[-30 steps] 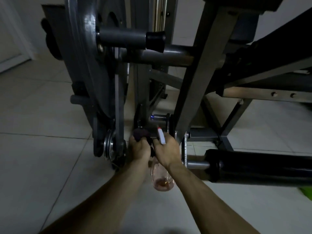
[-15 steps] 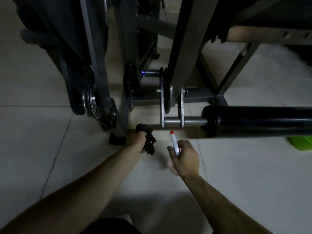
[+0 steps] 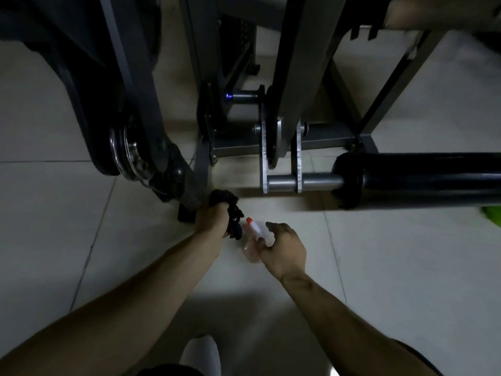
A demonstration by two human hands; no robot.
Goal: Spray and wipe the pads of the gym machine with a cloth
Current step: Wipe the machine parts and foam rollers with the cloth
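My left hand (image 3: 214,221) grips a bunched dark cloth (image 3: 226,202) low by the foot of the gym machine's grey frame (image 3: 287,77). Just to its right, my right hand (image 3: 283,249) holds a clear spray bottle (image 3: 250,251) by its neck, close above the floor tiles. The bottle's white nozzle with a red tip (image 3: 249,221) points up and left toward the cloth, and the forefinger is lifted off it. A long black roller pad (image 3: 423,180) lies horizontally at the right on a steel axle (image 3: 320,182), apart from both hands.
A weight plate with a steel hub (image 3: 127,156) hangs at the left on a dark arm. Grey frame bars and a floor crossbar (image 3: 325,142) stand behind the hands. A green object (image 3: 492,217) shows at the right edge. Pale floor tiles (image 3: 406,267) spread around.
Both hands came down and back from the frame toward the floor. My right hand lowered the spray bottle and its forefinger lifted. The view tilted downward.
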